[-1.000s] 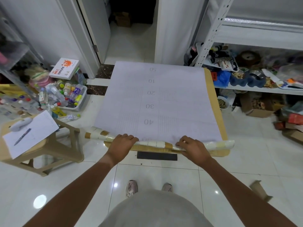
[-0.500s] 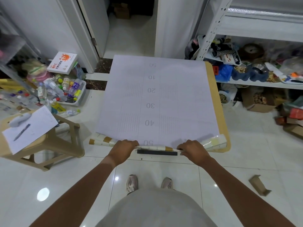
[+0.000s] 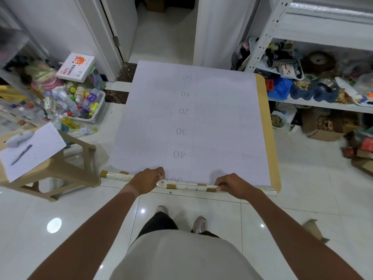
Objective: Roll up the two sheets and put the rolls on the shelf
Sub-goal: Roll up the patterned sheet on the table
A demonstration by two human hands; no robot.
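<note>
While both hands, left hand (image 3: 148, 181) and right hand (image 3: 232, 185), grip the starting roll (image 3: 187, 186), the sheet (image 3: 191, 122) on the desk (image 3: 271, 138) needs even forward rolling next.

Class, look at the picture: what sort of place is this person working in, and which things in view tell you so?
Probably a storage or utility room in a home. A white metal shelf unit is crammed with bags, bowls and boxes, a tub of mixed bottles sits on the tiled floor, and a plastic stool serves as a side table.
</note>
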